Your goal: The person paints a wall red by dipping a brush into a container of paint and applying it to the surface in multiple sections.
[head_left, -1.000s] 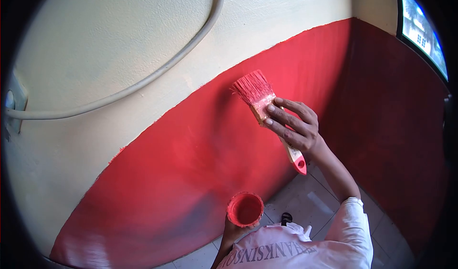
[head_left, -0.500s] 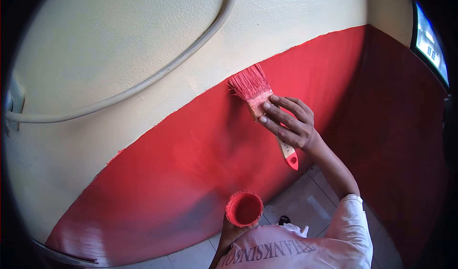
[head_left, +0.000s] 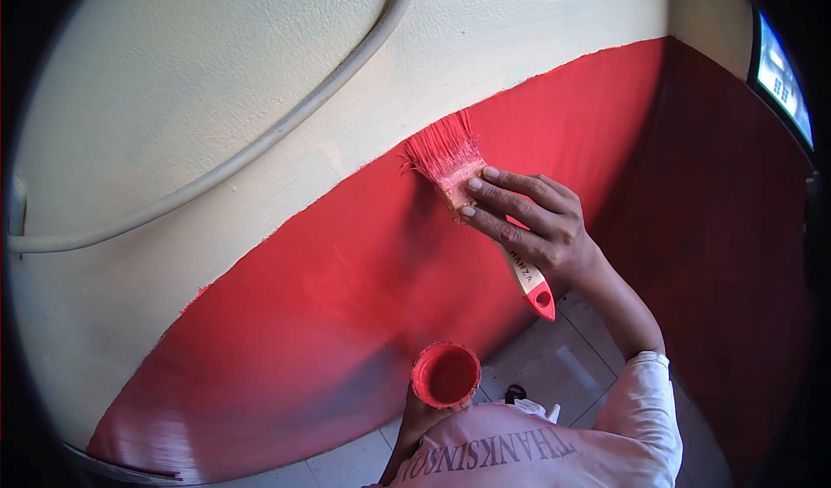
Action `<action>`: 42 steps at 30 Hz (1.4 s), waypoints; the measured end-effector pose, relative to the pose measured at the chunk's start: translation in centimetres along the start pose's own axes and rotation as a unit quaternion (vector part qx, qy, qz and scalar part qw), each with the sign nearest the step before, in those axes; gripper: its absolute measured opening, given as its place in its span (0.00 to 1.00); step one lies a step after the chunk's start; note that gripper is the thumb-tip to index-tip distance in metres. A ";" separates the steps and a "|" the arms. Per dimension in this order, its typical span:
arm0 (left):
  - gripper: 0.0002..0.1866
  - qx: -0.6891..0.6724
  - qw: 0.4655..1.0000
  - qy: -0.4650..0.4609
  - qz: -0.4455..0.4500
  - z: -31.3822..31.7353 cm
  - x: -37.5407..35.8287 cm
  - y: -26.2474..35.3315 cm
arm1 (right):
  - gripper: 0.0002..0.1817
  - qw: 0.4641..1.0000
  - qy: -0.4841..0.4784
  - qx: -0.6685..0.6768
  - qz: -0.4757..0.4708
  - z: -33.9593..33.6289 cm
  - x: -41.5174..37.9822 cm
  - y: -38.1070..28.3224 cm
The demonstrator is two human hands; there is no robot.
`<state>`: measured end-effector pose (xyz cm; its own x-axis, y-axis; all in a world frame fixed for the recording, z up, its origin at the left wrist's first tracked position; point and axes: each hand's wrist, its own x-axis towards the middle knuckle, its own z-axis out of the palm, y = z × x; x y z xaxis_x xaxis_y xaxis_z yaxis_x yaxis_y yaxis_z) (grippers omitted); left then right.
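My right hand (head_left: 532, 219) grips a paintbrush (head_left: 450, 163) near its ferrule, fingers over the ferrule and upper handle. Red paint coats the bristles, which press against the wall just below the border between the red area (head_left: 346, 289) and the cream area (head_left: 216, 72). The handle slants down to the right and ends in a red tip with a hole. Close to my body, my left hand (head_left: 421, 417) holds an open round tub of red paint (head_left: 446, 375) from below. Most of that hand is hidden behind the tub and my shirt.
A pale hose or cable (head_left: 234, 172) curves across the cream wall. To the right, the darker red wall (head_left: 727, 228) meets this one at a corner, with a lit screen or window (head_left: 783, 77) above it. Light floor tiles (head_left: 554, 358) lie below.
My right hand has moved the paintbrush slightly left along the paint border, its handle end shifting a little down and right. The tub stays nearly in place, and the view has shifted slightly.
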<state>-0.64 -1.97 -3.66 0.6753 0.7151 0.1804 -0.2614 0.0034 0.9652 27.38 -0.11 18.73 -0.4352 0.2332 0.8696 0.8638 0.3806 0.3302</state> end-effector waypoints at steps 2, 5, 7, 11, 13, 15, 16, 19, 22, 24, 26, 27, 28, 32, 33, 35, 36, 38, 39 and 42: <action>0.43 -0.005 1.000 0.003 0.000 0.1 0.1 0.4 | 0.20 1.000 -0.015 0.015 0.009 0.1 0.3 -0.2; 0.44 -0.007 1.000 0.003 -0.021 0.4 0.1 1.0 | 0.21 0.998 -0.039 0.041 0.010 0.7 0.1 -0.4; 0.47 -0.007 0.999 -0.008 -0.042 0.4 0.2 1.6 | 0.22 0.997 -0.058 0.052 0.016 0.9 -0.6 -0.7; 0.48 -0.039 0.996 0.005 -0.079 0.2 -0.2 0.8 | 0.24 0.990 -0.100 0.093 0.033 1.5 -2.2 -1.4; 0.49 -0.045 0.996 -0.001 -0.082 0.1 -0.3 0.5 | 0.25 0.985 -0.128 0.105 0.047 1.6 -3.4 -2.0; 0.49 -0.048 0.995 0.001 -0.082 0.3 -0.3 0.9 | 0.26 0.977 -0.161 0.126 0.058 1.8 -4.8 -2.4; 0.49 -0.049 0.995 0.003 -0.082 0.4 -0.3 1.0 | 0.27 0.971 -0.183 0.137 0.068 1.9 -5.6 -2.7; 0.49 -0.020 0.997 0.013 -0.073 -0.1 -0.6 0.2 | 0.23 0.932 -0.279 0.206 0.104 0.9 -6.7 -2.7; 0.44 -0.040 0.999 0.012 -0.016 0.1 -0.1 1.0 | 0.18 0.924 -0.192 0.298 0.142 -1.6 -5.2 -1.2; 0.44 -0.010 1.000 0.012 0.007 0.2 0.2 1.0 | 0.16 0.962 -0.094 0.227 0.118 -2.5 -2.5 -0.6; 0.44 0.013 1.000 0.014 0.021 0.3 0.3 1.0 | 0.16 0.988 0.004 0.141 0.062 -1.6 -0.8 0.2; 0.44 0.022 0.999 0.012 0.024 0.2 0.3 1.2 | 0.16 0.992 0.021 0.112 0.046 -1.1 -0.2 0.6; 0.44 0.031 0.999 0.011 0.028 0.1 0.4 1.2 | 0.16 0.995 0.038 0.083 0.028 -0.5 0.4 0.9; 0.43 -0.041 0.998 0.014 -0.035 -0.1 -0.1 0.6 | 0.18 0.997 0.074 0.012 -0.009 1.4 0.9 1.2; 0.42 -0.014 1.000 0.014 -0.009 0.0 0.1 0.5 | 0.18 0.997 0.078 0.001 -0.014 1.7 0.8 1.2; 0.41 0.009 1.000 0.011 0.012 0.2 0.2 0.8 | 0.19 0.996 0.085 -0.010 -0.008 2.1 0.7 1.1; 0.41 0.001 1.000 0.008 0.008 0.3 0.2 1.2 | 0.19 0.996 0.086 -0.021 -0.007 2.2 0.8 1.1; 0.40 -0.012 1.000 0.001 -0.008 0.4 0.1 1.3 | 0.19 0.997 0.077 -0.028 0.001 2.3 0.6 1.1; 0.39 -0.017 1.000 -0.001 -0.020 0.2 0.0 1.0 | 0.19 0.997 0.067 -0.024 0.006 2.5 0.4 1.2; 0.39 -0.042 0.998 -0.009 -0.035 0.2 0.2 1.2 | 0.19 1.000 0.023 -0.003 0.017 2.3 0.2 1.3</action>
<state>-0.69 -1.98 -2.42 0.7066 0.6979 0.1165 -0.2696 0.1133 0.9563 27.81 2.51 18.44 -0.3944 0.2043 0.8959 0.8790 0.3682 0.3030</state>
